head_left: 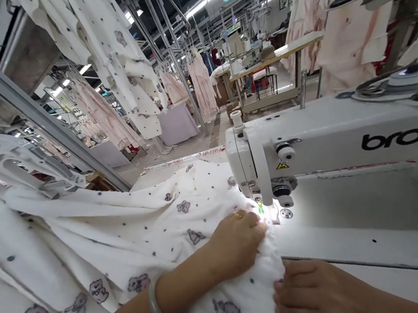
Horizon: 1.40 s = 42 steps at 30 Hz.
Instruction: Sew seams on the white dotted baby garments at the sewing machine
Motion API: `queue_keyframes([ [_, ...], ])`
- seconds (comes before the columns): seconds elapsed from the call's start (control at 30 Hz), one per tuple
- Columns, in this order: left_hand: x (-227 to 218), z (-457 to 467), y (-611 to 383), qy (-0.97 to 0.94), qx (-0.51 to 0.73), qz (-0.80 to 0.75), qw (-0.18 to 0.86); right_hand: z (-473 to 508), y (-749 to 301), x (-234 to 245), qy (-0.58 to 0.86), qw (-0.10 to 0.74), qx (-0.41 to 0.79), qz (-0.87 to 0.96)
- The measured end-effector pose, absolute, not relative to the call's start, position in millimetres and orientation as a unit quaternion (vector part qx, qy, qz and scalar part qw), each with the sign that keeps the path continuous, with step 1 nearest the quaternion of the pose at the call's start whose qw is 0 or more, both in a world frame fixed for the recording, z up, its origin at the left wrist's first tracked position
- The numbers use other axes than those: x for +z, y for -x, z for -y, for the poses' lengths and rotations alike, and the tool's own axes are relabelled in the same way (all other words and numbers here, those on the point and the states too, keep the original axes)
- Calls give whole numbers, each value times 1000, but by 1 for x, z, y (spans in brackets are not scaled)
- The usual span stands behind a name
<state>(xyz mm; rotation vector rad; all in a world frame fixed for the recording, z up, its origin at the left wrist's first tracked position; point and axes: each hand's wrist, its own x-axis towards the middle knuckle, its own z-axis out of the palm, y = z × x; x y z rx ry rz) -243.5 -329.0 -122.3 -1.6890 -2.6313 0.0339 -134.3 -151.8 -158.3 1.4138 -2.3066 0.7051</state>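
A white printed fabric with small grey bear shapes lies bunched over the sewing table and runs under the needle area of a white sewing machine. My left hand, with a ring and a pale bangle on the wrist, lies on the cloth just left of the needle, fingers curled and pressing it down. At the bottom edge my right hand holds the fabric's near edge, fingers bent onto it.
The white sewing table stretches to the right. A white plastic hanger rack sits at the left above the cloth. Finished white and pink garments hang overhead. Another sewing station stands far back.
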Motion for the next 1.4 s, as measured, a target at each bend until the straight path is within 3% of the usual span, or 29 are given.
queue_keyframes([
  [0.23, -122, 328, 251, 525, 5, 851, -19, 143, 148, -175, -453, 215, 277, 820],
  [0.83, -121, 331, 253, 536, -12, 844, -7, 129, 166, -156, -387, 184, 281, 859],
  [1.4, -151, 333, 288, 524, -129, 842, -6, 125, 187, -158, -299, 175, 287, 893],
])
